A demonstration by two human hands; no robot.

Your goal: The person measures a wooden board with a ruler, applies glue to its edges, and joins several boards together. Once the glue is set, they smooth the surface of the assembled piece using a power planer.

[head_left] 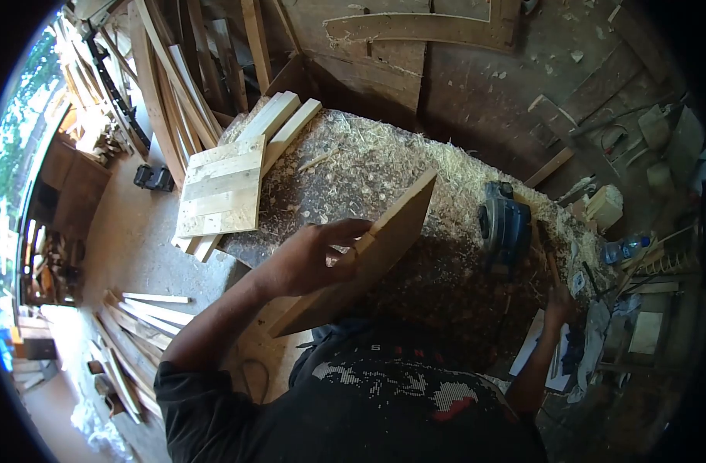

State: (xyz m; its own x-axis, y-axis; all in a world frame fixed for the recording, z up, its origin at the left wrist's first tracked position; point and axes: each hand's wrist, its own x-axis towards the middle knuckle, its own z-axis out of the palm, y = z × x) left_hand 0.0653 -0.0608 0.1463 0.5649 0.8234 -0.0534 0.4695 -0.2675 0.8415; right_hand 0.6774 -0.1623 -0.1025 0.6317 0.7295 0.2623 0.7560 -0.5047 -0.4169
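Over the shavings-strewn brown worktop's [314,189] near edge, I see the left hand [313,261] curl its grip around a flat brown wooden board [401,228], tilted; a lax pinch could drop it. The right hand [556,306] meets a slim wooden handle [552,262], closure unclear.

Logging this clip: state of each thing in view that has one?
Wooden board: held up, tilted.
Left hand: gripping the board.
Right hand: at a slim tool, grip unclear.
Workbench: strewn with shavings.
Blue power tool: on the workbench, running or not unclear.
Wooden panel: lying across strips.
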